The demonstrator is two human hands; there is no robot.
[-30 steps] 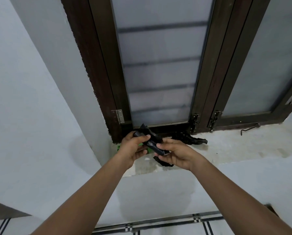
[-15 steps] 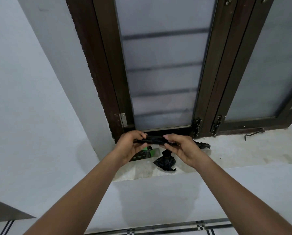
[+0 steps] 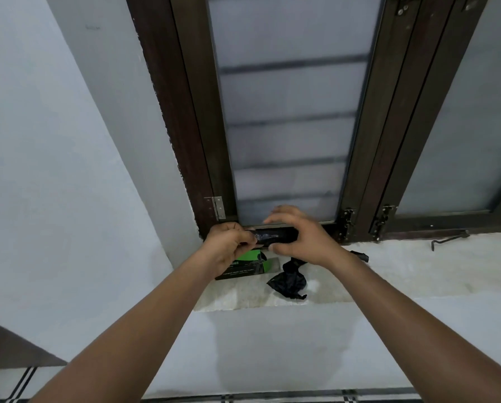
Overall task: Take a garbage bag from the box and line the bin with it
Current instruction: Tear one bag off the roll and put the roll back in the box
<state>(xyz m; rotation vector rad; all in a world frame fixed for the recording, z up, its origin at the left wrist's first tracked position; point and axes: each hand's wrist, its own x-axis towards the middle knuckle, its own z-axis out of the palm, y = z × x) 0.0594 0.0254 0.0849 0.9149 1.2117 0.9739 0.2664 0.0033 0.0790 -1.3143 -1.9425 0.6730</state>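
Both hands work a roll of black garbage bags (image 3: 275,235) held level in front of the window frame (image 3: 167,117), above the stone sill (image 3: 417,266). The left hand (image 3: 228,247) pinches the roll's loose left end between thumb and fingers. The right hand (image 3: 297,235) cups the roll's right part, thumb beneath and fingers arched loosely over the top, no longer closed flat on it as half a second ago. Compared with a second ago, the roll has been turned from a slant to horizontal and raised slightly toward the glass. This suggests the outer bag's edge is being found for peeling off. The green-and-black box (image 3: 249,266) lies on the sill just below the left hand; a crumpled black bag (image 3: 288,282) lies beside it, to its right. No bin is in view, so lining has not begun.
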